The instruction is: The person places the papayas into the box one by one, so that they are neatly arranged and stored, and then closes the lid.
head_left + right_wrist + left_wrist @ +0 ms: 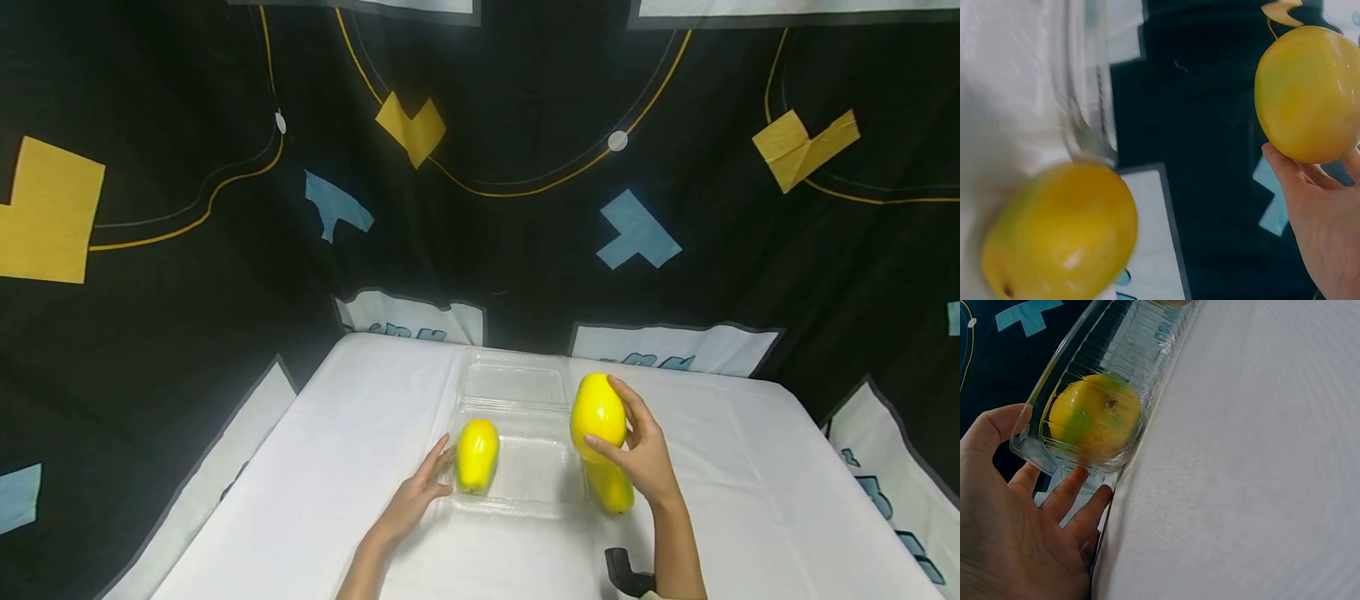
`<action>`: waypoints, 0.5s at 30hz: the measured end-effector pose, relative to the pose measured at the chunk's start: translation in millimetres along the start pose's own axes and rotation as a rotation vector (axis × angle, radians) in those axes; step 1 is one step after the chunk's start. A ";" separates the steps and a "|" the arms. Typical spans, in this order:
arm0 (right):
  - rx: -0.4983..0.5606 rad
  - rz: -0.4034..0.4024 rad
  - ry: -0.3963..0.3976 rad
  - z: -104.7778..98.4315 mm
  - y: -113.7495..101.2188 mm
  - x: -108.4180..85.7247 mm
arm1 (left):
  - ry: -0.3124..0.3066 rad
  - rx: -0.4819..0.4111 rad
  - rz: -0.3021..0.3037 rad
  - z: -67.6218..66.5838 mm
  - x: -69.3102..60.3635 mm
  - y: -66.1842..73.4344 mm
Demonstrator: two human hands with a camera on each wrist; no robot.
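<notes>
Bare and closest to the camera, the right forearm [678, 546] and the left forearm [366, 567] are showing at the bottom of the head view. Behind everything, a black curtain [487, 250] is hanging, bearing yellow and blue patches [52, 217]. Before it, a white table [750, 492] is stretching across the scene. On the table, a clear plastic box [536, 467] is sitting, its lid [513, 379] lying folded back on the far side. Left hand [411, 497] is resting at the box's left end, fingers spread and touching the plastic. Right hand [651, 457] is gripping a raised fruit [597, 412], yellow and smooth, between thumb and fingers, holding it up by the box's right end. Below it, a second fruit [613, 490] is lying on the table just beside that end; whether it is touching the box, I cannot tell. Inside the box, a third fruit [477, 454] is lying at the left end, pointing away from the camera. Beside the right forearm, a black bent piece [624, 573] is sticking out.
</notes>
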State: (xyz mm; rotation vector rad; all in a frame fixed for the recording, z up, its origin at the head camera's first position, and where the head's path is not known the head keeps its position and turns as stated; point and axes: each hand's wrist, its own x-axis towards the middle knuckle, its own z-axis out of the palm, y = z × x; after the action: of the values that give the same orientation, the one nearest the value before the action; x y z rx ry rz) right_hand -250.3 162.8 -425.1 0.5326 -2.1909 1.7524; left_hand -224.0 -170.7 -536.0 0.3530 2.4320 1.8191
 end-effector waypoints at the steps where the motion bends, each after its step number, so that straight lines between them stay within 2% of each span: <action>1: 0.000 0.002 -0.011 4.3 1.4 0.6 | 0.001 0.003 -0.001 -0.2 0.1 -0.2; 3: -0.003 0.007 -0.029 13.1 4.4 1.4 | -0.001 0.000 -0.008 -0.7 -1.2 3.7; 4: -0.003 0.014 -0.040 17.6 1.2 1.2 | -0.005 -0.001 -0.011 -1.2 -2.7 8.3; 9: -0.017 0.058 -0.064 40.2 11.4 2.6 | -0.024 0.001 -0.023 -3.4 -10.9 33.9; 11: -0.021 0.088 -0.073 48.2 21.6 2.7 | -0.023 -0.001 -0.013 -2.9 -9.7 30.8; 15: -0.035 0.115 -0.114 61.6 33.1 1.2 | -0.008 -0.007 -0.005 -0.9 -3.1 12.1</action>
State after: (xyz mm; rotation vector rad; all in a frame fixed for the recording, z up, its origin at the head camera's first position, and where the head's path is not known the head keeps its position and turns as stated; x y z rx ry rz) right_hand -265.9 109.0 -467.0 0.5199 -2.3699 1.7771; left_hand -219.5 -169.0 -524.5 0.3526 2.4184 1.8203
